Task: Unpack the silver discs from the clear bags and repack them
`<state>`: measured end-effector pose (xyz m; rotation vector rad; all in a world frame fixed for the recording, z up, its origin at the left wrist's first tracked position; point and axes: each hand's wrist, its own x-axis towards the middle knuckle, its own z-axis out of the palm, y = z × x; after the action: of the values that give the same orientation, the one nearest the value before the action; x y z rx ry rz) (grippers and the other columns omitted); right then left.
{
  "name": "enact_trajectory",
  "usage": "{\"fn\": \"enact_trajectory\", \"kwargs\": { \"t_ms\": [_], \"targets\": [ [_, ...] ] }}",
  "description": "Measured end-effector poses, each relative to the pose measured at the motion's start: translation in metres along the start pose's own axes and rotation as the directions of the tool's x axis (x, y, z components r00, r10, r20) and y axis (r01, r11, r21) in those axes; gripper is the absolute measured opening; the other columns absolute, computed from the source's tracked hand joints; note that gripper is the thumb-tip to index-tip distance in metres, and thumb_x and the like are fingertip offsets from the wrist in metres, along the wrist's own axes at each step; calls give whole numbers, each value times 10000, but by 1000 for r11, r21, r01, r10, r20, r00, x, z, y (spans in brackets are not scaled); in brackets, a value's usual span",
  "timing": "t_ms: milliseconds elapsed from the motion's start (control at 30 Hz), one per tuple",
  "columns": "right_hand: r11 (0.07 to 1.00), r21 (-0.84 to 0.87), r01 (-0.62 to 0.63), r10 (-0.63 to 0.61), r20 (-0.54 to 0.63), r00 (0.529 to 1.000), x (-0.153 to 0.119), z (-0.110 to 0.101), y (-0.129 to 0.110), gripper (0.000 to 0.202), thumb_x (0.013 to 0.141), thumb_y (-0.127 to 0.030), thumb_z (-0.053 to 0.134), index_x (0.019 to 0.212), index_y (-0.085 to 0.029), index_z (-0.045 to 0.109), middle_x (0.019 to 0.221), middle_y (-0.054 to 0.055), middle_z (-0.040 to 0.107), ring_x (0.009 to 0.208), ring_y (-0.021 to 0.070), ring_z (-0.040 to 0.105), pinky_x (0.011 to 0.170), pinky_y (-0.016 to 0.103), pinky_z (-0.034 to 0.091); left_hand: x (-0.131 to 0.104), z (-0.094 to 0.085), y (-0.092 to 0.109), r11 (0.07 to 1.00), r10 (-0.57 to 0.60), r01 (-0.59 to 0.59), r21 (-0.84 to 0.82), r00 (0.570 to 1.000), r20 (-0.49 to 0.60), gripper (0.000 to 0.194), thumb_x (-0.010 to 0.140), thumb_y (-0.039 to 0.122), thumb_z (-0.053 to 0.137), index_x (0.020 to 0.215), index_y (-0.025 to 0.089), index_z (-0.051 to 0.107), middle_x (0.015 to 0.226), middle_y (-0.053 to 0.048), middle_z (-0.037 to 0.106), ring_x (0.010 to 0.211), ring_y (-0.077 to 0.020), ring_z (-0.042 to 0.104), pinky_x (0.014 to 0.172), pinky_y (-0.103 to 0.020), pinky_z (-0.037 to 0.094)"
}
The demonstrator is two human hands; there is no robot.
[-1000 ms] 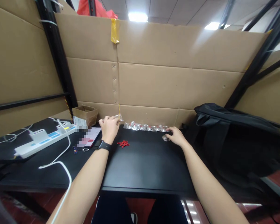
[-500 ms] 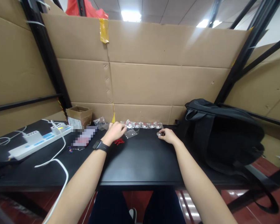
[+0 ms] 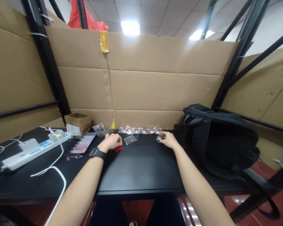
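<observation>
The left hand (image 3: 113,141) is at the red cords (image 3: 119,148) on the black desk (image 3: 141,172); whether its fingers grip them, I cannot tell. The right hand (image 3: 168,139) grasps a small round metal piece (image 3: 158,138), near the right end of the row of clear packets (image 3: 141,130)

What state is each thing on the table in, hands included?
Thin red cords: loosely bunched.
Round silvery piece: held, partly covered.
Left hand: at cords, grip unclear.
Right hand: pinching silvery piece.
Small round pieces: wrapped in clear plastic, lined up.
Small clear plastic bag: flat.
Small brown cardboard box: open-topped.
White plastic power strip: adapters plugged in.
Black fabric backpack: closure unclear.
Flat rectangular phone: face up.
</observation>
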<state>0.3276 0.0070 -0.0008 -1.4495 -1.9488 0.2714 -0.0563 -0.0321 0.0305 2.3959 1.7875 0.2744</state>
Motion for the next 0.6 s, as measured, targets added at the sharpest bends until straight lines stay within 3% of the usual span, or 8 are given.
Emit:
{"fn": "enact_trajectory", "kwargs": {
  "t_ms": [133,233,400,500,600],
  "targets": [
    [989,141,49,-38,-76,996,-1,1,-17,313,654,-225,717,966,-205,724,902,39,758,781,192,690,716,265,517,-2,-3,-3,1000,-18,18,7,999,-43,185,845,325,568,792,254,730,888,-37,774,947,-264,670,933,-424,338],
    [974,204,102,-78,-122,989,-2,3,-32,294,665,-255,710,956,-213,716,918,33,749,793,191,682,747,286,521,-3,-4,-4,1000,-14,14,-13,1000,14,162,812,377,622,797,270,743,875,-25,775,948,-270,672,943,-437,344],
    [952,248,177,-155,-106,982,-7,5,-50,312,676,-247,704,986,-215,712,932,30,739,803,190,672,773,308,517,-5,-4,-5,1000,8,-7,-25,998,59,79,760,259,656,738,258,732,841,-6,771,920,-242,680,945,-414,362],
    [937,272,217,-195,-108,975,-9,8,-58,328,671,-226,707,998,-218,714,919,28,733,801,192,670,736,301,513,-7,-8,-3,997,53,-55,-57,998,-37,88,805,278,631,779,243,707,876,-15,761,927,-245,672,919,-394,395],
    [905,354,236,-206,-121,971,-10,14,-67,341,659,-217,725,999,-220,707,971,35,731,814,190,670,669,274,501,-6,-12,7,941,170,-227,-252,959,-228,135,878,323,577,883,227,671,884,-26,751,891,-219,675,867,-343,448]
  ]
}}
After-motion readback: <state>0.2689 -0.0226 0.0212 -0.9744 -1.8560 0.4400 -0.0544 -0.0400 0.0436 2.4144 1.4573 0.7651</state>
